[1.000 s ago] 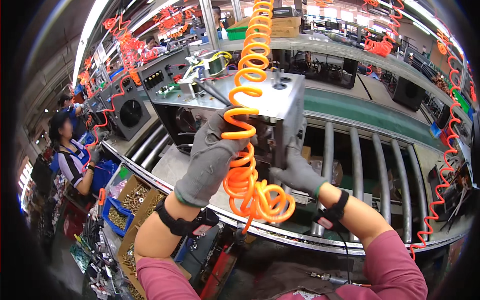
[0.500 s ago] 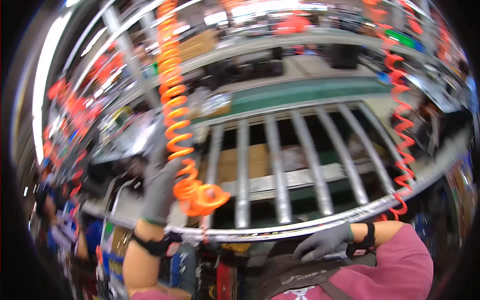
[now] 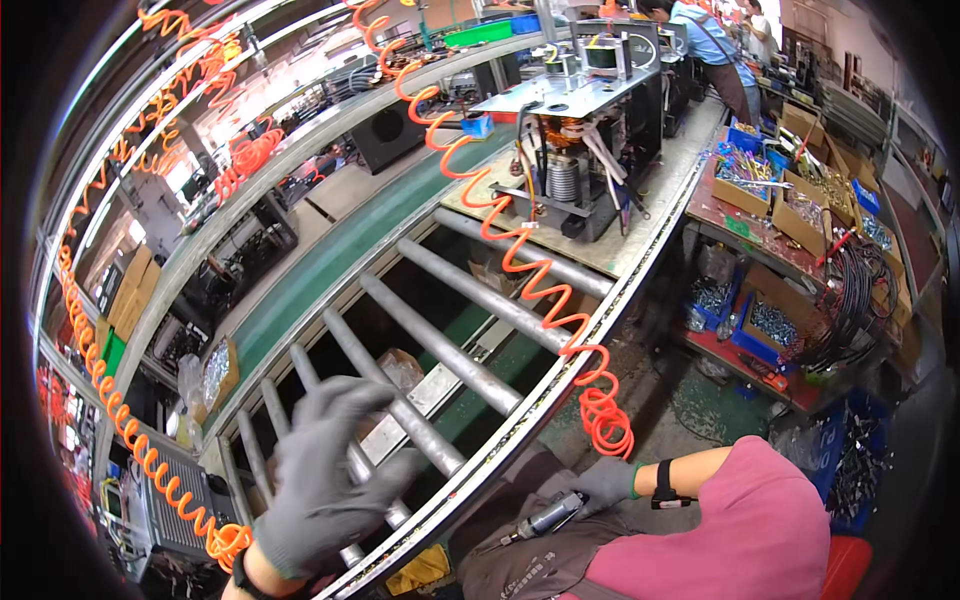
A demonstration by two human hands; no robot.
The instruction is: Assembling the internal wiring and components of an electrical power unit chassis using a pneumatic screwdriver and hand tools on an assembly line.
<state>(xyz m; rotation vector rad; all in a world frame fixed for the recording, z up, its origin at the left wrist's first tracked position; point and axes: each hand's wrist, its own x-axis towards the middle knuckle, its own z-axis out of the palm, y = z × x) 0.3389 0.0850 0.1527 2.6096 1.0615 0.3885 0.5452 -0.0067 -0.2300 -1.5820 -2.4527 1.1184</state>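
My left hand (image 3: pixel 335 475), in a grey glove, is raised over the near left end of the roller conveyor (image 3: pixel 435 345). Its fingers are bent but apart, with nothing between them. Low in front of my body, my right hand (image 3: pixel 608 484), gloved too, is closed round a grey pneumatic screwdriver (image 3: pixel 545 518) whose tip points left. A red-orange coiled hose (image 3: pixel 603 425) hangs down just above that hand. Farther up the line, a half-built machine (image 3: pixel 575 170) with a metal top plate and copper coil stands on a board (image 3: pixel 470 200).
Another orange coiled hose (image 3: pixel 150 465) hangs at the left, near a black finned unit (image 3: pixel 185 500). On the right, a red bench (image 3: pixel 755 225) carries boxes of small parts and a bundle of black cables (image 3: pixel 850 305). A person (image 3: pixel 715 60) in blue works at the far end.
The view has swung right, bringing the machine and the parts bench into sight. My left hand, earlier beside the orange coiled hose, is now apart from it over the rollers.
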